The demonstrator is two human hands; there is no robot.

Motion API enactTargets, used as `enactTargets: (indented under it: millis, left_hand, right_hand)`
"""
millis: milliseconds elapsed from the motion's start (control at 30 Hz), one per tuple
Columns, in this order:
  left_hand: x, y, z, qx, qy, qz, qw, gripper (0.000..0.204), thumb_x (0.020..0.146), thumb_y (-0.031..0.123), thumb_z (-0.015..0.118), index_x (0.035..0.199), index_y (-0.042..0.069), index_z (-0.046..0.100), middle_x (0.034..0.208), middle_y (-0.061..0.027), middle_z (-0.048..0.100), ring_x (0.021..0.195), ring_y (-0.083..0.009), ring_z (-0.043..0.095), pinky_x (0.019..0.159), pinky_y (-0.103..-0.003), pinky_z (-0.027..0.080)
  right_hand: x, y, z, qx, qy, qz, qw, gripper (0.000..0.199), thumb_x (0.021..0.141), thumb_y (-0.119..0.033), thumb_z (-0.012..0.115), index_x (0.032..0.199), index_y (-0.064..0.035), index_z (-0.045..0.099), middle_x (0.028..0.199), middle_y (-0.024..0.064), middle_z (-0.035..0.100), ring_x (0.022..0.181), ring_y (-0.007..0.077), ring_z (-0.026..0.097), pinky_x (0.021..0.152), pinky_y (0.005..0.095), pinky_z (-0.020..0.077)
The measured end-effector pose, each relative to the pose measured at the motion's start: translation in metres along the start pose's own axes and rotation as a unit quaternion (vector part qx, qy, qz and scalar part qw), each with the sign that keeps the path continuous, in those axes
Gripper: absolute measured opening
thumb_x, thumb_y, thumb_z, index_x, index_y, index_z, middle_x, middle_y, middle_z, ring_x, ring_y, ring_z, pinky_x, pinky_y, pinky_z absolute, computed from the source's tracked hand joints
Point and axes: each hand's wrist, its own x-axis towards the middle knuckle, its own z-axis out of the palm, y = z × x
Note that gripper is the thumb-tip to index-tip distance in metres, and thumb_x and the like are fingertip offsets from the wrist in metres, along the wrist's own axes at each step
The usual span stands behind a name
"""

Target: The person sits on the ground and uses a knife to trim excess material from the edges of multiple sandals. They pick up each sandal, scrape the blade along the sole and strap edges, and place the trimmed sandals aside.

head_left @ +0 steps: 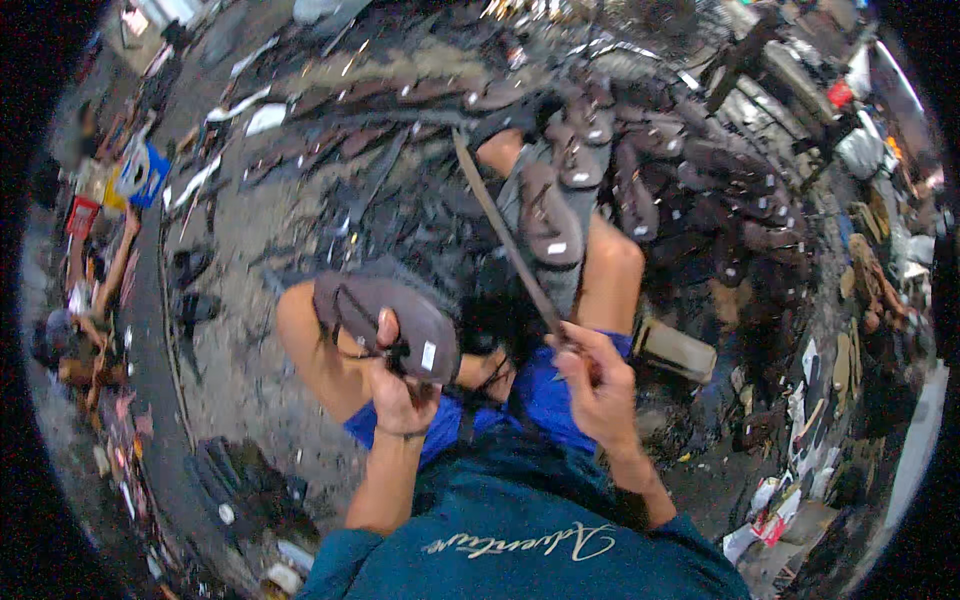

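My left hand (402, 398) is closed around the heel end of a dark brown flip-flop (400, 312), its thumb on the upper side by the strap. A small white label shows near the heel. In my right hand (602, 388) is a long, narrow knife (505, 238), gripped at its lower end, with the blade slanting up and away to the left. Knife and flip-flop are apart. Past the knife, another brown flip-flop (548, 215) lies near my right knee, sole down with its label showing.
Many brown flip-flops (640, 190) are spread in rows at the far right, and dark scraps (400, 215) litter the ground ahead. A light block (676, 350) sits beside my right thigh. At the far left another person's arm (118, 262) reaches toward a blue container (148, 178).
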Motion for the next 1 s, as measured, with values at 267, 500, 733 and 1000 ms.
enactTargets:
  millis: [267,500,733,1000]
  left_hand:
    - [-0.002,0.008,-0.022,-0.032,-0.016,-0.022,0.999,0.032,0.098,0.034,0.062,0.115,0.007,0.062,0.103,-0.0045,0.070,0.089,-0.0186,0.069,0.079,-0.034,0.058]
    - [-0.007,0.008,-0.017,-0.031,-0.013,-0.020,0.999,0.031,0.100,0.033,0.058,0.116,0.007,0.063,0.104,-0.0061,0.071,0.089,-0.0204,0.071,0.080,-0.035,0.059]
    - [-0.008,0.002,-0.030,0.002,-0.006,-0.028,1.000,0.033,0.099,0.031,0.060,0.121,0.006,0.060,0.108,-0.0072,0.070,0.092,-0.0217,0.070,0.082,-0.035,0.058]
    - [-0.037,-0.010,-0.093,0.119,0.008,-0.030,0.992,0.038,0.096,0.022,0.063,0.128,0.002,0.054,0.113,-0.0092,0.065,0.099,-0.0227,0.067,0.087,-0.039,0.056]
  right_hand:
    - [-0.081,-0.006,-0.033,-0.109,-0.119,0.005,0.987,0.033,0.084,-0.014,0.076,0.115,-0.0039,0.070,0.085,0.0078,0.069,0.056,0.0133,0.057,0.054,0.0274,0.0477]
    - [-0.092,0.000,-0.043,-0.117,-0.110,-0.036,0.986,0.031,0.079,-0.010,0.078,0.109,-0.0037,0.072,0.090,0.0107,0.073,0.057,0.0155,0.062,0.053,0.0272,0.0503]
    - [-0.092,-0.008,-0.046,-0.148,-0.138,-0.024,0.979,0.030,0.079,-0.012,0.079,0.107,-0.0029,0.072,0.094,0.0139,0.074,0.065,0.0220,0.068,0.059,0.0320,0.0552]
    - [-0.050,-0.025,0.016,-0.096,-0.165,0.023,0.981,0.027,0.088,-0.019,0.073,0.111,-0.0050,0.070,0.087,0.0148,0.071,0.068,0.0272,0.069,0.060,0.0354,0.0559]
